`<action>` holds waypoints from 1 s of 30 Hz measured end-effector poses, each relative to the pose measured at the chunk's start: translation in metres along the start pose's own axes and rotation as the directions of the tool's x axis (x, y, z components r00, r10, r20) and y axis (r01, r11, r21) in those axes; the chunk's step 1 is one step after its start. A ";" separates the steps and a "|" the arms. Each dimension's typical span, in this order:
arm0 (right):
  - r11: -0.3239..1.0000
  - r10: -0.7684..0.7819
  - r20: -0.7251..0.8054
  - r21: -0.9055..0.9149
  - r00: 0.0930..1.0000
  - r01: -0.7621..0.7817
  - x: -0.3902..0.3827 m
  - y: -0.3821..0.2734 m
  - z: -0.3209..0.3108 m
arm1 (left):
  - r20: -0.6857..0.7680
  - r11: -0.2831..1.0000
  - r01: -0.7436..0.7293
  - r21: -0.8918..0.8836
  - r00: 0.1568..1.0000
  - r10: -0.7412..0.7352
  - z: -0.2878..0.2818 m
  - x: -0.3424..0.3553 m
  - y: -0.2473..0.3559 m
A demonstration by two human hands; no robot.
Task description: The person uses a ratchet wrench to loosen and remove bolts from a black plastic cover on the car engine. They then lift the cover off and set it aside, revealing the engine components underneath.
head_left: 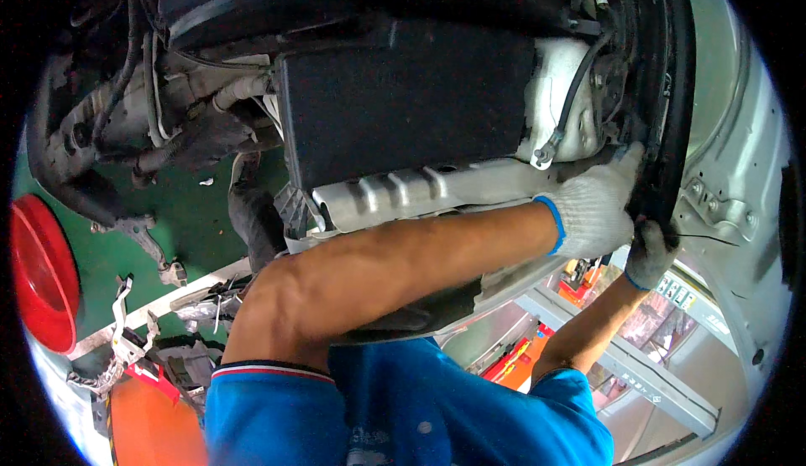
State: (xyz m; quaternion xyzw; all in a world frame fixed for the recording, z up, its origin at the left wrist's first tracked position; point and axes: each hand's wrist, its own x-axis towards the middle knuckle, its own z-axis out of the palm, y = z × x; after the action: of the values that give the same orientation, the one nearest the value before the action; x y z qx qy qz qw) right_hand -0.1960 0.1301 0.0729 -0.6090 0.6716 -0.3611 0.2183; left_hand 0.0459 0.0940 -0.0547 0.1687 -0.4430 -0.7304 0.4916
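Trim, a long, narrow, matte-black strip of rubber or plastic point(678, 88), runs down the right of the view, beside a curved, pale silver-grey painted metal panel point(766, 126). The left hand, in a whitish knitted glove with a blue cuff point(594, 206), reaches across to the strip's lower stretch with its fingers extended; whether they close on it cannot be told, as the tips sink into shadow. The right hand, in a darker grey knitted glove point(652, 252), is curled by the strip's lower end, near a thin black cord point(709, 238); what its fingers enclose is hidden. The strip looks light for its length, bendy along its run yet stiffer across, and its smooth face could slide under knit. Best held by both edges at two spread points, without sharp bending; the painted panel would probably scratch easily.
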 end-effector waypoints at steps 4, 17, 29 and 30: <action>1.000 -0.015 0.038 -0.005 0.999 0.015 0.002 0.001 -0.005 | 0.121 0.998 0.067 -0.012 0.991 -0.065 -0.018 -0.002 0.013; 0.999 0.041 0.009 -0.027 0.999 -0.041 -0.005 -0.013 0.012 | 0.184 0.857 -0.045 -0.513 0.969 0.161 -0.017 0.010 -0.018; 0.995 0.098 -0.029 -0.018 0.995 -0.099 -0.012 -0.019 0.019 | 0.228 0.796 0.082 -0.599 0.971 0.072 -0.019 0.013 -0.028; 0.996 0.085 -0.026 -0.016 0.996 -0.086 -0.011 -0.018 0.020 | 0.244 0.756 0.099 -0.647 0.966 0.082 -0.024 0.010 -0.023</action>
State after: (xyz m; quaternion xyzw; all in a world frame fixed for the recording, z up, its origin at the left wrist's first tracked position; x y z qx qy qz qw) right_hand -0.1675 0.1369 0.0713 -0.5769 0.7028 -0.3534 0.2200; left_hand 0.0451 0.0768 -0.0845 -0.1078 -0.2190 -0.8568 0.4542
